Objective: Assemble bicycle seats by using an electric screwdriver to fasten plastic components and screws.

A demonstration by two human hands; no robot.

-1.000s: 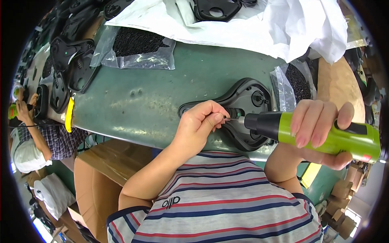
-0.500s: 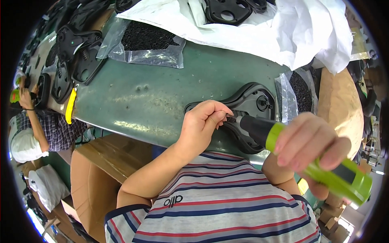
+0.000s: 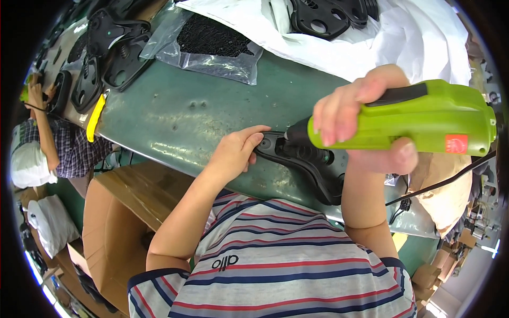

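A black moulded plastic part [image 3: 313, 177] lies at the table's near edge, its narrow end to the left and its wider end to the lower right. My left hand [image 3: 233, 153] is closed on that narrow end, thumb and fingers pinching its rim. In my right hand [image 3: 366, 111] is a green electric screwdriver [image 3: 440, 119], held nearly level with its dark nose pointing left. The tip is close above the part near its narrow end; whether it touches a screw I cannot tell. Screwdriver and hand hide some of the part's far side.
A clear bag of black screws [image 3: 212, 40] lies beyond my hands, beside a white sheet [image 3: 392, 45] with black parts [image 3: 328, 21] on it. A yellow-handled tool [image 3: 95, 119] rests at the left edge. Below stands a cardboard box [image 3: 122, 222]. Another person [image 3: 55, 146] works at far left.
The screwdriver has risen and swung from slanting down right to nearly level. My left hand has moved from the part's middle, by the tip, to its narrow end. The view has shifted somewhat.
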